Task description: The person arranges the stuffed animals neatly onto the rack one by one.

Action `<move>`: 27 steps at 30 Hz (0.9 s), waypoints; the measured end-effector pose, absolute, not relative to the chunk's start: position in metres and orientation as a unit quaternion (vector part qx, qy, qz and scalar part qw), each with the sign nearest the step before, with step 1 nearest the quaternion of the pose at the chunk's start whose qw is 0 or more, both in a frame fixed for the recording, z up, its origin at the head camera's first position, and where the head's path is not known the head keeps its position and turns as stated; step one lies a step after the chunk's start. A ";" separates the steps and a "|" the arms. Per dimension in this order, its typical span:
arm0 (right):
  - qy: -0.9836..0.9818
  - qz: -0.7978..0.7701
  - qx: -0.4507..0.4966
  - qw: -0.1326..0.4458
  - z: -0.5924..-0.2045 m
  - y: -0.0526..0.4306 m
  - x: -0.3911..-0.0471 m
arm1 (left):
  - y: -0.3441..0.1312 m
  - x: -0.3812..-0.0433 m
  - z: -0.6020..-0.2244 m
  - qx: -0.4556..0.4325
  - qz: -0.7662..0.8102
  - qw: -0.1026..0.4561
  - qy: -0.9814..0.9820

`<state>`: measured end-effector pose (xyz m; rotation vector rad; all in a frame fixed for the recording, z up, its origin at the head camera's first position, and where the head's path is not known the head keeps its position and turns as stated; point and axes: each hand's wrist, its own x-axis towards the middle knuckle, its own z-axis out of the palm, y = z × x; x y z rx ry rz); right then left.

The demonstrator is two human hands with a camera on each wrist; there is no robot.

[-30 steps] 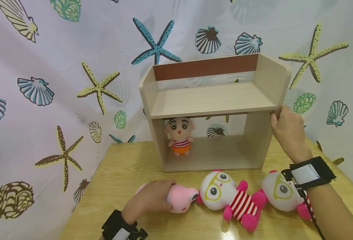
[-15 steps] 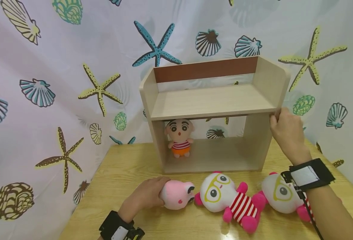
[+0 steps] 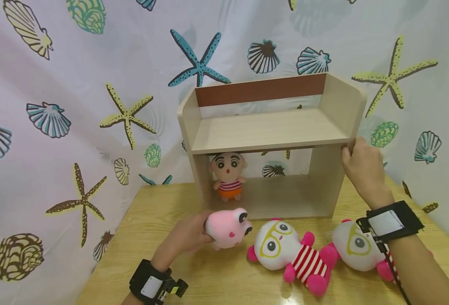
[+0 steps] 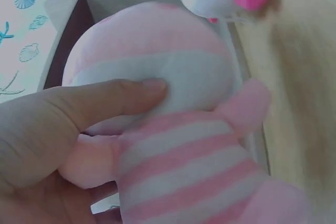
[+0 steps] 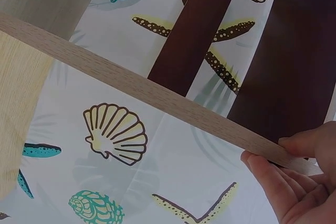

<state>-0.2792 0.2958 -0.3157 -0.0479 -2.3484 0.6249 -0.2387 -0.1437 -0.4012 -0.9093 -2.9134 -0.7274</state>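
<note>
My left hand [image 3: 191,231] grips a pink plush frog [image 3: 227,228] by its neck and head, in front of the shelf's lower left corner. In the left wrist view the thumb presses across the plush frog's [image 4: 152,150] pale head band, above a pink-and-white striped body. My right hand [image 3: 365,167] holds the right side panel of a small wooden shelf [image 3: 270,127]. The right wrist view has that hand [image 5: 299,177] with thumb and fingers on either side of the panel's edge [image 5: 126,82]. A boy doll [image 3: 229,176] in orange shorts stands inside the lower compartment, at the left.
Two panda plush toys lie on the wooden table [image 3: 155,203] before the shelf: one panda [image 3: 289,254] in the middle, another panda [image 3: 355,245] partly behind my right forearm. A white cloth [image 3: 75,63] printed with starfish and shells hangs behind and at the sides.
My left hand has lifted the plush frog off the table and tilted it more upright, nearer the shelf's lower left. The right hand keeps its hold on the shelf.
</note>
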 end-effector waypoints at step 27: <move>-0.904 0.239 -0.020 0.355 -0.316 0.298 -0.281 | -0.069 -0.286 -0.418 -0.213 -0.559 0.028 -0.801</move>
